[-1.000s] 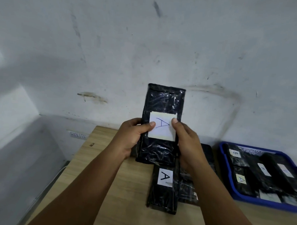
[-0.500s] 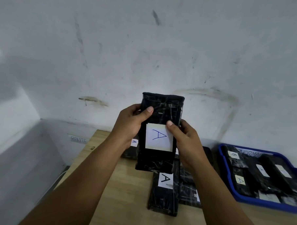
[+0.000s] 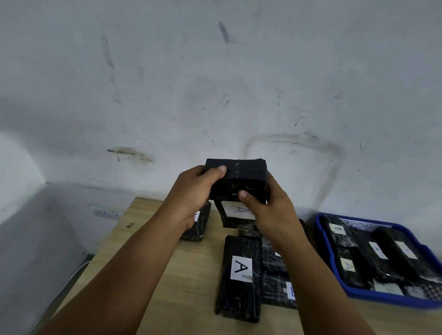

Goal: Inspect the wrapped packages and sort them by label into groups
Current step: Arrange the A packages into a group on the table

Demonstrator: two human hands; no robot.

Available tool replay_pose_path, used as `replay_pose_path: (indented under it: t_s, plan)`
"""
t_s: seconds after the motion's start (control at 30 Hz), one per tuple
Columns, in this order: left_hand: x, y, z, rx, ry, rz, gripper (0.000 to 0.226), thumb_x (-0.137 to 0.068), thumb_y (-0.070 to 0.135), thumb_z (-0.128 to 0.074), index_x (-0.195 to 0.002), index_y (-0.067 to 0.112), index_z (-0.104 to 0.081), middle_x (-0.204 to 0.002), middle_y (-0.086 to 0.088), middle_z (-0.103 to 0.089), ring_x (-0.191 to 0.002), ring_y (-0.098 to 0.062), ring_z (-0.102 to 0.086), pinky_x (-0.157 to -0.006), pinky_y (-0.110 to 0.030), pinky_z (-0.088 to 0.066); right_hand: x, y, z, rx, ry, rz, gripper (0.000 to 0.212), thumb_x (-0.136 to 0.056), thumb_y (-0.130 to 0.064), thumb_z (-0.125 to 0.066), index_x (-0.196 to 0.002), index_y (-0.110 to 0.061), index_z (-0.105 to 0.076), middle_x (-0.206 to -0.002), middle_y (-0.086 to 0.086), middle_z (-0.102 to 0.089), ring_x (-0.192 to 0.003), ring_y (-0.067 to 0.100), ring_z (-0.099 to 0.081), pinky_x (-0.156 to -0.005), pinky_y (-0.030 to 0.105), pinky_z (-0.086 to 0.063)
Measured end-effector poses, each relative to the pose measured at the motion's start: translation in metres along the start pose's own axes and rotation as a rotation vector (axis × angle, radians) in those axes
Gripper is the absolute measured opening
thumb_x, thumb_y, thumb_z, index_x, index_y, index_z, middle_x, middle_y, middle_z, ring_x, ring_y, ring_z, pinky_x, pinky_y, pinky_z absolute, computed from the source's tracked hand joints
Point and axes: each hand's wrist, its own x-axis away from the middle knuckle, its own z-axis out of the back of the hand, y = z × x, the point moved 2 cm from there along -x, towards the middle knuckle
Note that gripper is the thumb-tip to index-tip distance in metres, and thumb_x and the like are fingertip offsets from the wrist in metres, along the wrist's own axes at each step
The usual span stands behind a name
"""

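Gripping a black plastic-wrapped rectangular package (image 3: pixel 235 183) with both hands, left hand (image 3: pixel 192 191) and right hand (image 3: pixel 268 210), fingers curled round its sides. Held tilted above the light wooden surface (image 3: pixel 184 279), white "A" label facing down. Beyond it toward the camera, another black wrapped package labelled A (image 3: pixel 240 277) lying flat; right of that, a blue plastic tray (image 3: pixel 320 237) holding more.

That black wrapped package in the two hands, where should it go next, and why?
Probably down onto the wooden table beside the black wrapped package with the printed A label. The held black wrapped package, gripped by the left hand and the right hand, shows a handwritten A label too, so it likely belongs in that group.
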Motion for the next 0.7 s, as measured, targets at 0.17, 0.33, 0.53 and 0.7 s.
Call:
replay_pose_path:
  t_s: [0.17, 0.33, 0.53, 0.7]
  plan:
    - [0.007, -0.012, -0.005, -0.039, 0.049, -0.114, 0.020, -0.089, 0.033, -0.074, -0.109, 0.029, -0.073, -0.096, 0.007, -0.079, -0.090, -0.011, -0.076, -0.089, -0.043, -0.060, 0.003, -0.007, -0.004, -0.319, -0.110, -0.187, 0.020, -0.096, -0.040, -0.071, -0.115, -0.042, -0.068, -0.111, -0.017, -0.077, -0.109, 0.003, -0.071, -0.092, 0.033, -0.054]
    - [0.011, -0.012, -0.010, -0.087, 0.025, -0.180, 0.023, -0.093, 0.035, -0.073, -0.116, 0.034, -0.069, -0.099, 0.008, -0.077, -0.091, -0.004, -0.073, -0.086, -0.032, -0.057, 0.002, 0.006, -0.008, -0.410, 0.124, -0.161, 0.035, -0.099, -0.025, -0.070, -0.132, -0.035, -0.064, -0.116, -0.004, -0.078, -0.115, 0.013, -0.071, -0.108, 0.039, -0.052]
    - [0.006, -0.011, -0.002, -0.061, 0.052, -0.278, 0.011, -0.095, 0.019, -0.070, -0.104, 0.026, -0.072, -0.092, 0.001, -0.077, -0.090, -0.014, -0.074, -0.087, -0.036, -0.057, 0.001, 0.008, -0.006, -0.334, 0.116, -0.123, 0.032, -0.098, -0.027, -0.071, -0.127, -0.039, -0.069, -0.114, -0.005, -0.077, -0.113, 0.014, -0.071, -0.110, 0.045, -0.052]
    - [0.001, -0.002, 0.004, 0.032, -0.039, -0.060, 0.052, -0.080, 0.069, -0.070, -0.111, 0.028, -0.073, -0.103, 0.007, -0.078, -0.102, -0.016, -0.073, -0.098, -0.039, -0.053, 0.003, 0.008, -0.005, -0.384, 0.185, -0.064, 0.027, -0.096, -0.017, -0.074, -0.117, -0.033, -0.075, -0.115, 0.004, -0.077, -0.114, 0.022, -0.072, -0.110, 0.048, -0.052]
